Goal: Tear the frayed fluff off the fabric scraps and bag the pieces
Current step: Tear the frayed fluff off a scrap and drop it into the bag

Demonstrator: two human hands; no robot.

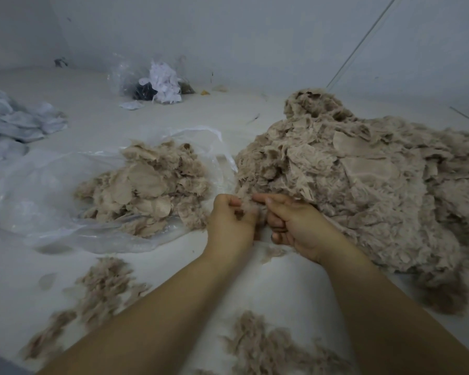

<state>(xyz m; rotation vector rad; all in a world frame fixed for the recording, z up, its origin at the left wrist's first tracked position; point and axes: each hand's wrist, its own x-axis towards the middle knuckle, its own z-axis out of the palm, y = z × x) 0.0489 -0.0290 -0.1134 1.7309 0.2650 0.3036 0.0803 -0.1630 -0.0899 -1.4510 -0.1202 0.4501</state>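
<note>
At the centre of the frame, both hands meet over one small fabric scrap [248, 209], a pale tuft pinched between them. The left hand [232, 223] has its fingers curled round one side of the piece, and the right hand [290, 223] pinches the other side between thumb and curled fingers, so each grip is closed on the same scrap. How much fluff remains on it cannot be told; it is mostly hidden by the fingers.

Judging from how things lie, the job looks well short of half done. To the right, filling the middle and right of the frame, the big heap of untreated scraps [363, 180] is large and shaggy, and its near edge touches the right hand. To the left of the hands, the clear plastic bag [38, 190] lies open on the white surface [287, 280], holding a smaller mound of cleaned pieces [146, 185], many showing smooth rounded faces. Torn-off fluff [100, 282] is strewn along the lower left and bottom centre of the frame, near the forearms.

The held scrap sits between bag and heap, closer to the heap, with the bag's mouth just beside the left hand.
</note>
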